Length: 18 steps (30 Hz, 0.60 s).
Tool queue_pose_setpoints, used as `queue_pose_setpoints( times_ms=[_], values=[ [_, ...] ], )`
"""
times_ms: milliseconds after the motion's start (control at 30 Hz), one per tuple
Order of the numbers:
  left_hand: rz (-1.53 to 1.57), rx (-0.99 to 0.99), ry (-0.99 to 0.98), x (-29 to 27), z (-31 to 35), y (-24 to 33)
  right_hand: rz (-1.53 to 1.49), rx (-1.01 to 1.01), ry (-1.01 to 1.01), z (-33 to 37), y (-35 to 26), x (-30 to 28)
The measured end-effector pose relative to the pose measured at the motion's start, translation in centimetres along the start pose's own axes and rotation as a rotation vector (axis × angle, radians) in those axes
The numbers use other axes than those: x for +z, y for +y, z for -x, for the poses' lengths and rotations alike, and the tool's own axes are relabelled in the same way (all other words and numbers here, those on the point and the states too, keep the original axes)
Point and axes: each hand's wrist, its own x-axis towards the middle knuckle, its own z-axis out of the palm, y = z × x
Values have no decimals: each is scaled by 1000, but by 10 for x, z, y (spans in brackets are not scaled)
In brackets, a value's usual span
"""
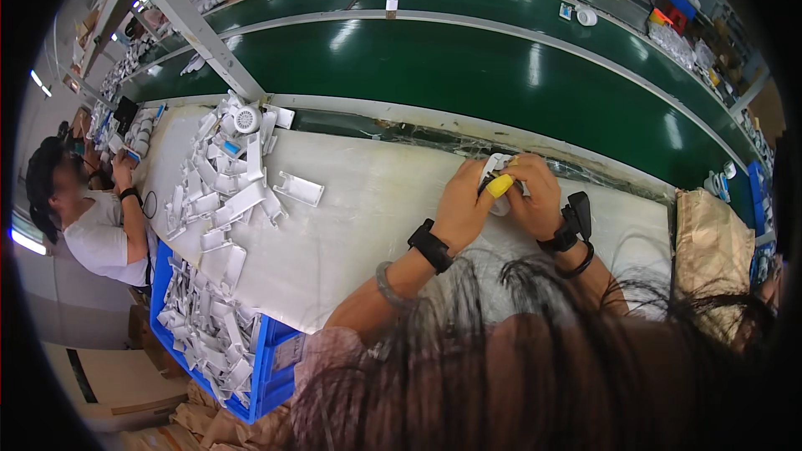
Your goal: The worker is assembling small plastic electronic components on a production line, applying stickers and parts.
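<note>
Over the pale work table, my left hand (pixel 461 205) and my right hand (pixel 536 199) are close together, both with bent fingers closed round a white plastic part (pixel 498 162). A short yellow piece (pixel 500 185), dark at one end, sticks out between them against the part. Its kind is unclear, and my fingers hide which hand grips it. To the left lies a heap of white plastic housings (pixel 221 171), with one single housing (pixel 299 190) apart from it, nearer my hands.
A blue crate (pixel 271 363) full of white housings stands at the table's left front. Beyond the table runs a green conveyor belt (pixel 401 67). A metal post (pixel 194 25) rises behind the heap. A white cable (pixel 393 2) hangs overhead. At far left another person (pixel 109 221) works.
</note>
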Motion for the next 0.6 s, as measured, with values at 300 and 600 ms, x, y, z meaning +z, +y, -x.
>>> queue_pose_setpoints(
  times_ms=[300, 600],
  values=[
    [63, -129, -93, -3, 0, 0, -21, 46, -26, 3, 0, -3],
    [104, -92, -84, -1, 0, -8, -29, 32, -67, 1, 5, -5]
  ],
)
